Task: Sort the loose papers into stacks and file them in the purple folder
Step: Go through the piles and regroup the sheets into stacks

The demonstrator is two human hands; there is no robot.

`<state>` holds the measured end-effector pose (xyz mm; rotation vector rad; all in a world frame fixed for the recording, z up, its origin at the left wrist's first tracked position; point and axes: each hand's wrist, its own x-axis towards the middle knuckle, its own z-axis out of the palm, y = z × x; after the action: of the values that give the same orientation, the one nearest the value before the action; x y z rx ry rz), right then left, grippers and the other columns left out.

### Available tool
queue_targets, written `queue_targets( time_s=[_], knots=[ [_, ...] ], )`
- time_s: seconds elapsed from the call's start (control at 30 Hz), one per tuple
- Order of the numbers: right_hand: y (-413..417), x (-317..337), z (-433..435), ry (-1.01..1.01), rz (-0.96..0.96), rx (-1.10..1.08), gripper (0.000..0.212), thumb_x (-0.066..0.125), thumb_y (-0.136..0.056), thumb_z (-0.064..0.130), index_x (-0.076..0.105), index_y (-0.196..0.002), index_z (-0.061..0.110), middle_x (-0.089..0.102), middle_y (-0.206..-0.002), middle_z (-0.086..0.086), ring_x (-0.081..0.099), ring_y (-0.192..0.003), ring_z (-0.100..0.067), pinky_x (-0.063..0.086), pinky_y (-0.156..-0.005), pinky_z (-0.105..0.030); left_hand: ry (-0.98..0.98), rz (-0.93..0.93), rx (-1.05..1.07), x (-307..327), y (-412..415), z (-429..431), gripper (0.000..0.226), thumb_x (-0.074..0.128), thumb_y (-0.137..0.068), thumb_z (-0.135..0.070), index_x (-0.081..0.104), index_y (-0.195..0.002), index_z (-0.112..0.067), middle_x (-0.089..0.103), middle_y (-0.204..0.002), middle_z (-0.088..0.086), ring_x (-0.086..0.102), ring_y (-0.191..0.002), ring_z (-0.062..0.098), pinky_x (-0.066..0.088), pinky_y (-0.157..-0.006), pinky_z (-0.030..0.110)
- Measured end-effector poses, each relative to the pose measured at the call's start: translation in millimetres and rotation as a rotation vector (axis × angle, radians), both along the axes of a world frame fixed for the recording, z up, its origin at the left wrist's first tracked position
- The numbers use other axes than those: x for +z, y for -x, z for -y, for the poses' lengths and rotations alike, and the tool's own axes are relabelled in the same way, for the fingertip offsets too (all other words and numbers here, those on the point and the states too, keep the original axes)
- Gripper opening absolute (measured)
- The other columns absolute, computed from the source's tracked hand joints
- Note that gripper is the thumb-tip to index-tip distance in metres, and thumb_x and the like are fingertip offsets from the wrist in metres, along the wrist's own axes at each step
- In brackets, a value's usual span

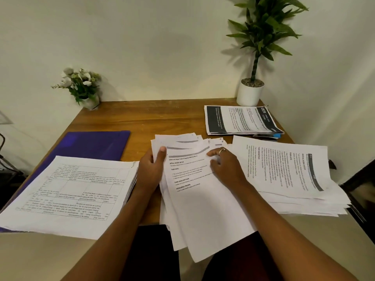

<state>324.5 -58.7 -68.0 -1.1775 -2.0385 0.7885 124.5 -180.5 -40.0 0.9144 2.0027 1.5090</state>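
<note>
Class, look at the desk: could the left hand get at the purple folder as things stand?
Probably yes. The left hand is gripping the fanned papers, so it must let go first. The folder's far half lies bare; the table stack covers its near part.

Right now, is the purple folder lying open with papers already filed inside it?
No, the purple folder lies closed on the table, partly under the table-printed stack.

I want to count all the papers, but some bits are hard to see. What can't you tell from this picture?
All from the head view:
- Purple folder: its near part is hidden under the table-printed stack.
- Fanned papers: the lower sheets are covered by the top one and by the left hand and right hand; no count possible.
- Small print on every stack: too small and blurred to read.
- Right stack: its sheets overlap, so their number is unclear.
</note>
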Motion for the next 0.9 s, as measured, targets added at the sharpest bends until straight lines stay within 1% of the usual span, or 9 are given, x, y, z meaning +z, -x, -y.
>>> queue_targets(
  time_s=[0.07, 0.13, 0.17, 0.23, 0.37, 0.5, 0.63, 0.73, 0.9],
  knots=[
    [-1, -2, -2, 0.011, 0.020, -0.007, 0.027, 0.059, -0.089, 0.007, 0.064, -0.100, 0.031, 0.066, -0.103, 0.008, 0.062, -0.090, -0.008, 0.052, -0.088, -0.027, 0.051, -0.040, -0.033, -2, 0, 0, 0.040, 0.066, -0.095, -0.037, 0.060, -0.127, -0.012, 0.066, -0.109, -0.010, 0.066, -0.096, 0.008, 0.054, -0.065, 0.012],
    [0, -2, -3, 0.014, 0.032, -0.009, 0.026, 0.061, -0.088, 0.008, 0.066, -0.105, 0.027, 0.067, -0.111, 0.005, 0.061, -0.097, -0.008, 0.049, -0.093, -0.025, 0.124, -0.062, -0.020, -2, 2, -1, 0.054, 0.071, -0.093, -0.037, 0.053, -0.137, -0.012, 0.062, -0.131, 0.002, 0.061, -0.119, 0.026, 0.057, -0.090, 0.034],
    [0, -2, -3, 0.007, 0.035, -0.009, 0.026, 0.062, -0.088, 0.008, 0.067, -0.108, 0.024, 0.066, -0.117, 0.003, 0.060, -0.106, -0.009, 0.046, -0.098, -0.023, 0.150, -0.074, -0.012, -3, 3, -1, 0.059, 0.070, -0.093, -0.036, 0.049, -0.143, -0.011, 0.057, -0.142, 0.007, 0.055, -0.129, 0.031, 0.051, -0.101, 0.043],
    [1, -1, -5, 0.000, -0.012, -0.037, 0.027, 0.065, -0.086, 0.010, 0.066, -0.110, 0.021, 0.062, -0.123, 0.002, 0.056, -0.116, -0.011, 0.042, -0.099, -0.021, 0.186, -0.091, -0.004, -3, 2, -2, 0.064, 0.068, -0.096, -0.033, 0.042, -0.150, -0.010, 0.047, -0.153, 0.011, 0.046, -0.139, 0.034, 0.040, -0.111, 0.046],
    [0, 7, -24, 0.146, -0.198, -0.275, 0.022, 0.057, -0.094, 0.012, 0.065, -0.109, 0.025, 0.060, -0.124, 0.000, 0.058, -0.114, -0.016, 0.049, -0.090, -0.024, 0.199, -0.094, 0.017, -3, -1, -4, 0.060, 0.065, -0.098, -0.028, 0.042, -0.150, -0.008, 0.048, -0.152, 0.013, 0.047, -0.138, 0.034, 0.040, -0.110, 0.044],
    [-5, 3, -52, 0.152, -0.069, -0.357, 0.031, 0.057, -0.096, 0.005, 0.068, -0.121, 0.018, 0.064, -0.130, -0.005, 0.056, -0.124, -0.024, 0.048, -0.106, -0.038, 0.194, -0.099, 0.013, 1, -5, -3, 0.055, 0.063, -0.100, -0.026, 0.044, -0.148, -0.007, 0.051, -0.148, 0.013, 0.049, -0.135, 0.035, 0.043, -0.107, 0.044],
    [-1, -2, -59, 0.121, 0.090, -0.307, 0.044, 0.079, -0.085, 0.023, 0.065, -0.126, 0.017, 0.067, -0.125, -0.005, 0.060, -0.118, -0.026, 0.050, -0.103, -0.044, 0.197, -0.103, 0.001, 2, -5, -3, 0.053, 0.062, -0.100, -0.025, 0.045, -0.147, -0.007, 0.054, -0.145, 0.012, 0.051, -0.133, 0.034, 0.045, -0.105, 0.043],
    [2, -3, -63, 0.139, 0.110, -0.326, 0.047, 0.082, -0.083, 0.023, 0.065, -0.126, 0.013, 0.068, -0.124, -0.008, 0.062, -0.117, -0.030, 0.051, -0.102, -0.046, 0.183, -0.106, -0.013, 1, -3, -3, 0.051, 0.063, -0.099, -0.026, 0.048, -0.145, -0.009, 0.056, -0.143, 0.011, 0.054, -0.130, 0.033, 0.048, -0.102, 0.044],
    [6, 4, -66, 0.161, 0.230, -0.352, 0.039, 0.083, -0.080, 0.032, 0.068, -0.110, 0.013, 0.069, -0.110, -0.006, 0.063, -0.106, -0.030, 0.049, -0.083, -0.034, 0.186, -0.113, -0.023, 3, -2, -2, 0.050, 0.062, -0.099, -0.027, 0.049, -0.145, -0.012, 0.057, -0.142, 0.010, 0.056, -0.129, 0.033, 0.049, -0.102, 0.046]
  ],
)
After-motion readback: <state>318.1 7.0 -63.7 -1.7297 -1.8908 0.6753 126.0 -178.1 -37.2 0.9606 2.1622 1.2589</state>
